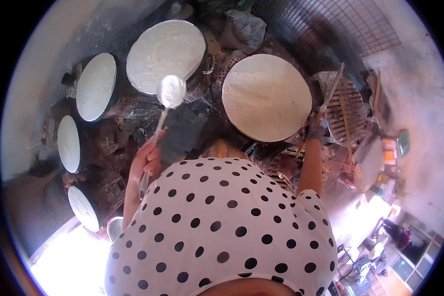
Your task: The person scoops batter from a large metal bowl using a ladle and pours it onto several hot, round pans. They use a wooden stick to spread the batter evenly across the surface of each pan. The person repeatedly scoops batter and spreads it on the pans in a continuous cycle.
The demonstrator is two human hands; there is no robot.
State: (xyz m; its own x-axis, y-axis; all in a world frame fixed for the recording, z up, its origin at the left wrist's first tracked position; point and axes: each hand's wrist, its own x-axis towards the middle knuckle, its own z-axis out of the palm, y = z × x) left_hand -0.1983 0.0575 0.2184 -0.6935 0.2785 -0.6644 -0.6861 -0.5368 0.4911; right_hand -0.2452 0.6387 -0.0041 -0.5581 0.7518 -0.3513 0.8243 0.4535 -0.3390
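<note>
My left hand (148,159) is closed around the handle of a ladle (171,91). The ladle's round bowl, shiny and whitish, overlaps the lower edge of a large round pan (166,55) with a wet-looking white surface. Right of it sits another round pan (266,98), its surface smooth and cream-coloured. At the right, my right hand (314,129) is dark and blurred, with its fingers hard to make out. A long thin stick (333,88) runs through that hand and points up and away, beside the cream-coloured pan.
Smaller white-topped round pans (97,87) curve down the left side. A slatted round rack (345,111) with sticks stands at the right. Behind the pans lies a grey plastic bag (246,29), near a wire mesh (336,26). A person (397,235) is far off at the lower right.
</note>
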